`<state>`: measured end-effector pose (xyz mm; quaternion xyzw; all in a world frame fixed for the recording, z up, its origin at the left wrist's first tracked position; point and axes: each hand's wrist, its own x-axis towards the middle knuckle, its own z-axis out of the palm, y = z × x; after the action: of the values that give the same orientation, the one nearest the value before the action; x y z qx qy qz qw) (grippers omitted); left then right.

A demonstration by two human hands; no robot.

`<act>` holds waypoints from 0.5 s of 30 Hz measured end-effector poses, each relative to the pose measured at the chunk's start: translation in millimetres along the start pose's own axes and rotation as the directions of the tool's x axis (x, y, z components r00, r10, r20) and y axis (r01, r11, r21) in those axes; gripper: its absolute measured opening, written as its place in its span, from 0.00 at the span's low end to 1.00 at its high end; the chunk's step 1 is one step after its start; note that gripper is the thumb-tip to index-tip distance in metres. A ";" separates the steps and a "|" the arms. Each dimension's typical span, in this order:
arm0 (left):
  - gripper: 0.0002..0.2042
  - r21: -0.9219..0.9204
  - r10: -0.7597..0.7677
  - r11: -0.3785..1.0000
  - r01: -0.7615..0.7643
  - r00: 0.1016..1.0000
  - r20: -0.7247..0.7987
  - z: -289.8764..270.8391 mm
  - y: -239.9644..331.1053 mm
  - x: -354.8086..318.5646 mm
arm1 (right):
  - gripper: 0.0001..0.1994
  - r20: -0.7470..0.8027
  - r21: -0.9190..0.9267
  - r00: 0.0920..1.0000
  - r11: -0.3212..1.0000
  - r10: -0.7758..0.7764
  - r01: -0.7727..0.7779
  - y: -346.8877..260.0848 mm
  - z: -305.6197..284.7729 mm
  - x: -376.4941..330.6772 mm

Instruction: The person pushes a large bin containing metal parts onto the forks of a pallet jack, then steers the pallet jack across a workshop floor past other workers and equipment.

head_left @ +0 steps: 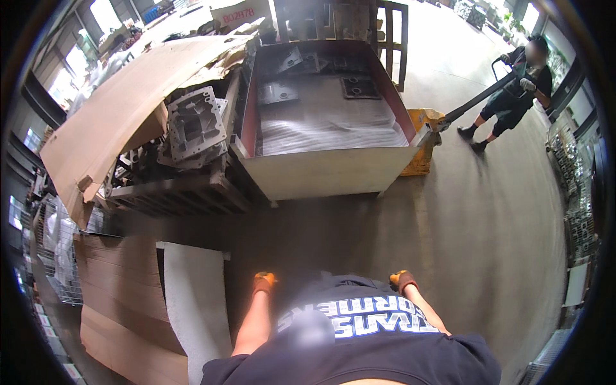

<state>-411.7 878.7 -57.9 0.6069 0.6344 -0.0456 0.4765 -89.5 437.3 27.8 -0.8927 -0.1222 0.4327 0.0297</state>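
My left hand (264, 281), in an orange work glove, hangs at my left side with its fingers curled in and nothing visible in it. At my right side my right hand (403, 280), gloved in orange and brown, is also closed, with no object showing. Neither hand touches anything. Ahead of them stands a large open metal bin (327, 174) with pale outer front and red inner walls. Inside it, flat metal castings (360, 88) lie toward the back, on and around a sheet-like grey layer (333, 125).
Left of the bin, a wooden crate (186, 194) holds metal castings (196, 122) under a bent cardboard sheet (144, 83). Flattened cardboard (119, 289) and a pale panel (196, 289) stand near my left. At right, another person (513, 93) grips the handle of a yellow pallet truck (420, 144).
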 end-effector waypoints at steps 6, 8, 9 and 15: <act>0.11 0.228 0.003 0.974 -0.020 0.997 0.078 32.4 106.9 -72.8 | 0.09 0.040 -0.372 0.987 0.915 -0.154 0.158 69.8 14.5 9.2; 0.09 0.091 0.042 0.995 -0.040 0.999 -0.014 49.2 79.5 -47.3 | 0.11 0.018 -0.240 0.999 0.970 -0.028 0.032 78.2 22.6 16.2; 0.10 0.131 0.049 0.990 -0.054 0.998 0.041 64.7 95.2 -50.5 | 0.15 0.113 -0.225 0.994 0.974 0.008 0.018 94.2 24.0 22.2; 0.12 0.272 0.062 0.958 -0.087 0.993 0.100 112.3 151.4 -76.4 | 0.14 0.213 0.050 0.970 0.990 0.116 -0.129 125.5 -3.4 -16.7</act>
<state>-241.4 790.9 10.6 0.6883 0.5761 -0.1431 0.4169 -72.6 311.8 22.8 -0.8464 -0.0555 0.5293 0.0184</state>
